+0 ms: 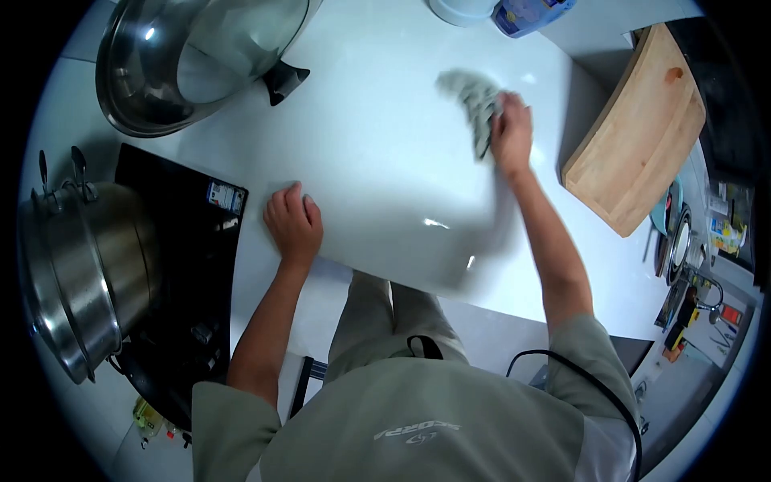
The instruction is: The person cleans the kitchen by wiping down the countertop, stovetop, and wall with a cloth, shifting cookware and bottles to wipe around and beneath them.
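My right hand grips a crumpled grey-green cloth against the white countertop, toward the far right. The cloth's far edge is smeared by motion. On the counter's near left part rests my left hand, its fingers curled in and pressed together. Whether anything lies under those fingers is hidden, as they face down onto the surface.
A large steel pan or lid with a black handle stands far left. Stacked steel pots sit on the black stove. At right leans a wooden cutting board. A purple-blue bottle and white container stand at the back.
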A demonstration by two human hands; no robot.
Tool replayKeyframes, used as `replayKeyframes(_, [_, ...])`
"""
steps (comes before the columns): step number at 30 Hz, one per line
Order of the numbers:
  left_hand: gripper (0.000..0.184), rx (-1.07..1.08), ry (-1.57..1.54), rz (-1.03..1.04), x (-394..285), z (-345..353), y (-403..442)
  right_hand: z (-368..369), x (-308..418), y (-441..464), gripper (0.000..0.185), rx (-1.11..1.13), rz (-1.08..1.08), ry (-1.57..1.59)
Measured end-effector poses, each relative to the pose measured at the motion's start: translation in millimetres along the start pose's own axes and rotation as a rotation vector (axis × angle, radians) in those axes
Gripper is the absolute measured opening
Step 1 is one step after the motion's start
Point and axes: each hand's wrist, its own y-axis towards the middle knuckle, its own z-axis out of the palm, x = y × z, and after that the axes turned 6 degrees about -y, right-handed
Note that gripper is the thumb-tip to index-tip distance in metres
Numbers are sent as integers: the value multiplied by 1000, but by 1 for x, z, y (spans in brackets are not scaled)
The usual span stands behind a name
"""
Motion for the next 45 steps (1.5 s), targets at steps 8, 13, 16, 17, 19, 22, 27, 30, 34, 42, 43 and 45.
replayKeyframes(8, [29,-29,9,28,1,3,-4,17,82,-25,35,36,-136,215])
replayKeyframes(13, [29,8,2,25,0,0,-2,-15,105,-59,41,260,-359,330])
replayKeyframes(16, [29,19,-12,4,1,1,-3,2,18,-25,37,69,-37,47])
replayKeyframes(17, [29,13,-8,-1,0,0,-2,3,-15,-13,35,-49,-30,-129])
replayKeyframes(19, [29,31,-10,-6,0,-1,-1,11,-70,10,30,-133,154,-270])
replayKeyframes(22, [30,48,-44,-20,1,-2,-1,20,-119,45,28,-65,421,-512])
replayKeyframes(27, [32,6,-21,-11,-1,-4,2,49,-176,103,35,-28,519,-436])
replayKeyframes(30, [33,-3,-40,-3,1,-3,1,49,-161,104,35,-4,426,-453])
replayKeyframes(34, [34,-9,-52,-7,-1,-6,2,34,-116,80,35,44,180,-283])
replayKeyframes(42, [30,-41,-64,-11,-1,-6,2,42,-66,90,40,7,18,-101])
replayKeyframes(43, [30,-43,-65,-18,-2,-7,2,45,-65,90,40,3,14,-96])
replayKeyframes(45, [30,-40,-60,-24,-1,-5,1,49,-60,92,41,7,-32,-170])
